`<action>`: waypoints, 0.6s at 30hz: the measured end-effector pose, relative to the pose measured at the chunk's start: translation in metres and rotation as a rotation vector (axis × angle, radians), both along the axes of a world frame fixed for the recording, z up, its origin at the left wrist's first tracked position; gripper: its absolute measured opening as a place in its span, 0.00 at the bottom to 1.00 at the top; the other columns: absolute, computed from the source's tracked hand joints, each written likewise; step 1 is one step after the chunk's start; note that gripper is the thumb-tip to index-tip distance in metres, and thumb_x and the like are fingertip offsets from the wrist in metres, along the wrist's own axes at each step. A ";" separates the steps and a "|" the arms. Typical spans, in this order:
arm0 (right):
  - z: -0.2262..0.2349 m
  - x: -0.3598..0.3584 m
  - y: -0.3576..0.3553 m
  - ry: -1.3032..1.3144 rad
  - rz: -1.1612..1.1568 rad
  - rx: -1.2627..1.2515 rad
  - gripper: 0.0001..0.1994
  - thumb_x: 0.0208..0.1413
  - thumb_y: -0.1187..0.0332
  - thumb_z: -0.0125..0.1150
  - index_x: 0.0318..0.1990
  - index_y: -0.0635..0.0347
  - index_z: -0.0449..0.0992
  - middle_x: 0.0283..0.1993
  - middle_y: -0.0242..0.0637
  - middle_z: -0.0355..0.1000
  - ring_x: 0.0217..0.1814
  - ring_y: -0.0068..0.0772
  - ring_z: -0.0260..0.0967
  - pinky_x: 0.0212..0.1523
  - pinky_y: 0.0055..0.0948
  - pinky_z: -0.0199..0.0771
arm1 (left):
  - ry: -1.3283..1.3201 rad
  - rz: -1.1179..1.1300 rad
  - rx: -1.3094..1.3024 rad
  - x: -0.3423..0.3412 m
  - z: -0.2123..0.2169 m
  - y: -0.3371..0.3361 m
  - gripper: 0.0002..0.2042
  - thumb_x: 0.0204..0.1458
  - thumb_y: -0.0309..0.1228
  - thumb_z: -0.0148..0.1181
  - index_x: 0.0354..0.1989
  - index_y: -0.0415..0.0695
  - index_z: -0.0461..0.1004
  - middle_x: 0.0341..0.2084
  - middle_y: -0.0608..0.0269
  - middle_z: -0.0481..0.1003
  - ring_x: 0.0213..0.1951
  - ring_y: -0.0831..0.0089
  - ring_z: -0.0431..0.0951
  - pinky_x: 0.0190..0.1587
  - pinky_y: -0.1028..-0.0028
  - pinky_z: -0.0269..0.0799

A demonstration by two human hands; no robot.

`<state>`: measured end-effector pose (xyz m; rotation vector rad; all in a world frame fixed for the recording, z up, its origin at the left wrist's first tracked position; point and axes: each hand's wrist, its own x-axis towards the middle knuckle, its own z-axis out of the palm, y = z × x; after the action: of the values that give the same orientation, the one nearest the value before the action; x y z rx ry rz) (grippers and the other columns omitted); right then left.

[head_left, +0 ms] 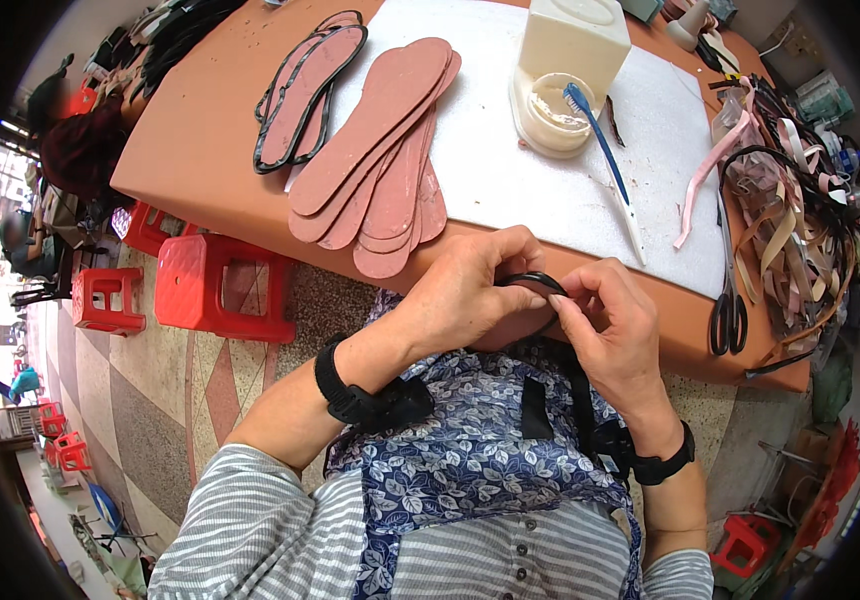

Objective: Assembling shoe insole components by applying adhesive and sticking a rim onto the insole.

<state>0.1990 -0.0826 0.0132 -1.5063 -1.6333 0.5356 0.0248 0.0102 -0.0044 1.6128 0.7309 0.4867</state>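
Close to my body, at the table's near edge, I hold a reddish-brown insole [513, 331] with a narrow black edging strip [533, 279] along its rim. My left hand [460, 292] is closed on the insole, thumb on top near the edging. The fingertips of my right hand [612, 318] pinch the black strip at the insole's right side. Part of the insole is hidden behind my fingers. Just beyond my left hand lies a fanned stack of plain reddish-brown insoles [382, 132]. Insoles with black edging [316, 92] lie farther left.
On a white board [490, 160] stands a cream container with a glue cup [554, 128]; a blue-and-white toothbrush [607, 160] leans from it. Black-handled scissors [727, 322] lie at right, beside heaped strips [776, 205]. Red stools [212, 288] stand left of the table.
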 end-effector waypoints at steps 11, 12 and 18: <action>-0.010 -0.001 -0.001 -0.040 -0.027 0.101 0.08 0.50 0.80 0.65 0.38 0.64 0.76 0.32 0.43 0.73 0.31 0.39 0.74 0.32 0.33 0.74 | -0.053 0.039 -0.047 0.002 -0.002 -0.003 0.10 0.51 0.20 0.67 0.42 0.38 0.79 0.30 0.73 0.76 0.33 0.87 0.73 0.36 0.82 0.71; -0.012 -0.001 0.000 -0.081 -0.023 0.148 0.08 0.50 0.80 0.65 0.37 0.64 0.76 0.32 0.43 0.74 0.31 0.41 0.75 0.32 0.34 0.74 | -0.069 0.043 -0.042 0.002 -0.005 -0.002 0.10 0.51 0.19 0.67 0.42 0.38 0.79 0.31 0.72 0.77 0.34 0.86 0.74 0.37 0.82 0.71; -0.020 -0.001 0.000 -0.118 -0.035 0.244 0.08 0.50 0.80 0.66 0.39 0.65 0.77 0.34 0.44 0.75 0.33 0.44 0.76 0.33 0.36 0.75 | 0.005 0.064 -0.049 0.000 -0.002 0.000 0.07 0.51 0.20 0.67 0.39 0.36 0.79 0.31 0.69 0.80 0.35 0.85 0.76 0.38 0.82 0.73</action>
<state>0.1977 -0.0826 -0.0072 -1.4030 -1.6911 0.2213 0.0251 0.0098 -0.0061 1.5489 0.7948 0.5073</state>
